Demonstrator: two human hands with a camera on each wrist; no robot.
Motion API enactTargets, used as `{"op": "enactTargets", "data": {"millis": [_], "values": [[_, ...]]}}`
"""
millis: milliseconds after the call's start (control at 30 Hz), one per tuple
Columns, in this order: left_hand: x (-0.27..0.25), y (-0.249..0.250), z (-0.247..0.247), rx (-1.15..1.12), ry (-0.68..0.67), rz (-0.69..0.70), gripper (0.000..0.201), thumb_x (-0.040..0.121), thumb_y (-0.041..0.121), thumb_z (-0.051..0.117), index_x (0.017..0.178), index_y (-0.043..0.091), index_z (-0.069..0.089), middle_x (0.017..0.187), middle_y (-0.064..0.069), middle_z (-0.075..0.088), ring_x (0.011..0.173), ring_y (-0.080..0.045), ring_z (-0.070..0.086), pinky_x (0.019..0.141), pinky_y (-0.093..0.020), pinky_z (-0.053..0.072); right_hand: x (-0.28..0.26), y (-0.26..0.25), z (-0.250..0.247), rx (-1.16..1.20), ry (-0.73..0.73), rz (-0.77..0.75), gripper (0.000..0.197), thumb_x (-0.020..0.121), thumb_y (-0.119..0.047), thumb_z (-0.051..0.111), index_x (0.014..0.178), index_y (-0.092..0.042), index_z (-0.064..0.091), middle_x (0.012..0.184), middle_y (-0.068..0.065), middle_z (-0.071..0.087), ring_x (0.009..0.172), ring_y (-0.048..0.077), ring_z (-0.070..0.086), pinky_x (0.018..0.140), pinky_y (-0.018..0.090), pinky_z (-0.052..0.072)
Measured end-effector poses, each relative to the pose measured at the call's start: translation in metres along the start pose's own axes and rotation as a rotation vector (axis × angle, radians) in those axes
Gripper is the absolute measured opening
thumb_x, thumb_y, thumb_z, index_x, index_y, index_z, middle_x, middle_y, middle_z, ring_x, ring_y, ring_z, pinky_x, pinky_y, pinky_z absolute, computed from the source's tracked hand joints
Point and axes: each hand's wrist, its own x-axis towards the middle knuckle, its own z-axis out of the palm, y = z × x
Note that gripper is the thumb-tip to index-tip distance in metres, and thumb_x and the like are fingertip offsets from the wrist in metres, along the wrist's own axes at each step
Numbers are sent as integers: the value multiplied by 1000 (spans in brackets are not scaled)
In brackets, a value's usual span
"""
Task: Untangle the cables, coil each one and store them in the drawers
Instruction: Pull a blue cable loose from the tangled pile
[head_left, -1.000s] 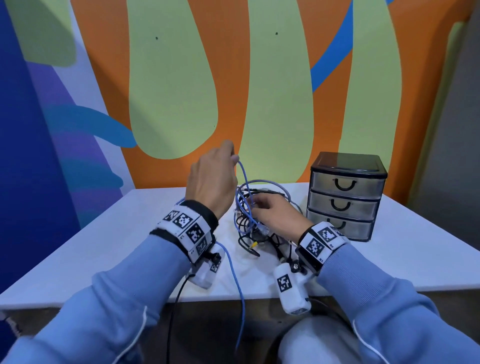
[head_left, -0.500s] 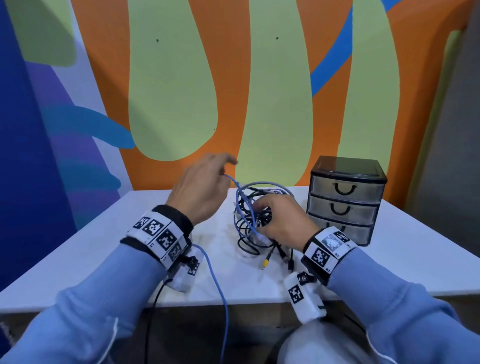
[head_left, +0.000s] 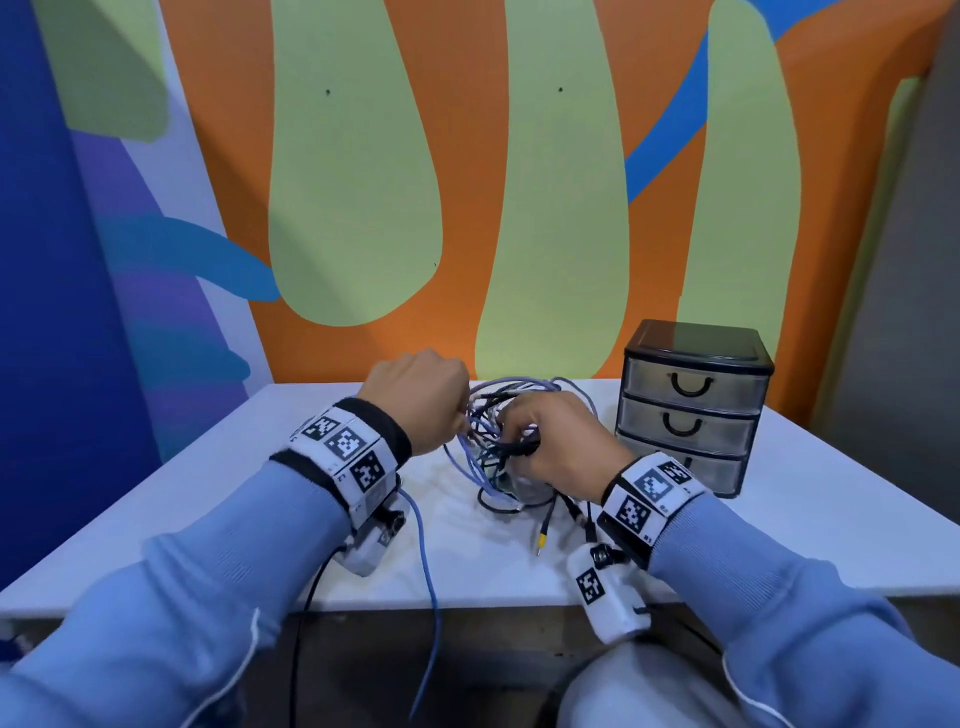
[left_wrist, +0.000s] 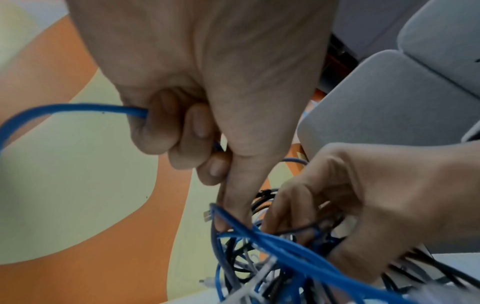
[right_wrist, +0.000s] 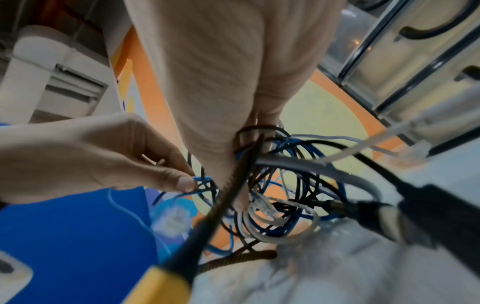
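Cables (head_left: 498, 447) sit knotted mid-frame on the tabletop (head_left: 208, 499), left hand (head_left: 415, 400) clenching the blue cable (left_wrist: 64, 109), right hand (head_left: 561, 441) pinching the tangle; hard pulling could tighten knots.

A big painted wall (head_left: 467, 208) fills the back of the room. It is orange with tall light green blobs and blue stripes. At 9 o'clock the wall (head_left: 47, 260) is dark blue, with purple beside it. At 3 o'clock stands a plain grey wall (head_left: 893, 312). A white table (head_left: 208, 493) sits at 6 o'clock, touching the painted wall. The light is soft and even.
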Motion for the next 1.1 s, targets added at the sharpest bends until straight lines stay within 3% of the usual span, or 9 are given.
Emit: {"op": "enactTargets", "data": {"millis": [167, 333, 400, 533, 667, 800, 933, 1033, 1100], "values": [[-8, 5, 8, -68, 229, -66, 19, 106, 38, 56, 99, 21, 62, 82, -4, 64, 72, -35, 52, 61, -36, 38, 3, -6, 3, -113, -100, 15, 19, 76, -15, 78, 73, -24, 62, 81, -3, 68, 74, 22, 61, 69, 43, 56], [-6, -8, -8, -557, 526, -300, 25, 109, 38, 49, 95, 19, 48, 72, -5, 58, 69, -36, 54, 61, -44, 44, -2, -2, 2, -150, -155, 44, 12, 83, -21, 76, 79, -20, 65, 76, -1, 67, 73, 23, 59, 64, 34, 50], [-3, -22, -23, -681, 515, -282, 24, 106, 40, 57, 90, 22, 55, 66, 0, 58, 66, -29, 54, 58, -39, 39, -3, -2, -3, -97, -129, 53, 11, 82, -22, 77, 76, -22, 68, 75, -2, 69, 74, 23, 59, 66, 34, 50], [-17, -30, -35, -705, 506, -165, 20, 99, 43, 70, 85, 28, 70, 56, 4, 53, 58, -18, 48, 54, -35, 32, -6, -7, -25, 40, -94, 140, 28, 81, -16, 78, 109, -23, 79, 113, -3, 76, 101, 23, 67, 86, 39, 57], [-33, -35, -37, -783, 490, -113, 14, 97, 36, 73, 86, 29, 80, 54, 11, 50, 57, -9, 43, 56, -29, 30, -8, -8, -42, 141, 75, 223, 29, 87, -14, 70, 111, -25, 81, 104, -9, 78, 93, 11, 73, 80, 28, 57], [-46, -29, -42, -820, 380, 54, 25, 99, 17, 63, 99, 29, 85, 72, 15, 57, 68, -9, 49, 65, -29, 36, -15, -29, -62, 304, 320, 211, 20, 100, -37, 65, 99, -25, 81, 94, -12, 79, 90, 6, 73, 84, 32, 58], [-51, -14, -41, -746, 277, 258, 19, 99, 17, 72, 109, 28, 84, 84, 6, 62, 75, -12, 57, 68, -25, 38, -17, -64, -67, 483, 237, 165, 46, 106, -55, 50, 109, -22, 81, 116, -14, 76, 115, 0, 65, 101, 32, 48], [-57, -4, -39, -793, 339, 298, 12, 93, 9, 78, 99, 18, 83, 82, 9, 71, 73, -8, 60, 66, -17, 38, -22, -87, -60, 841, 47, 234, 56, 107, -53, 47, 106, -6, 77, 93, 1, 76, 79, 18, 71, 68, 38, 60], [-62, 2, -36, -871, 333, 293, 11, 89, 4, 80, 91, 14, 78, 80, 7, 75, 71, -11, 65, 66, -22, 46, -28, -95, -55, 968, -39, 288, 62, 107, -56, 45, 92, 0, 66, 68, 8, 58, 47, 19, 43, 42, 22, 32]]}}
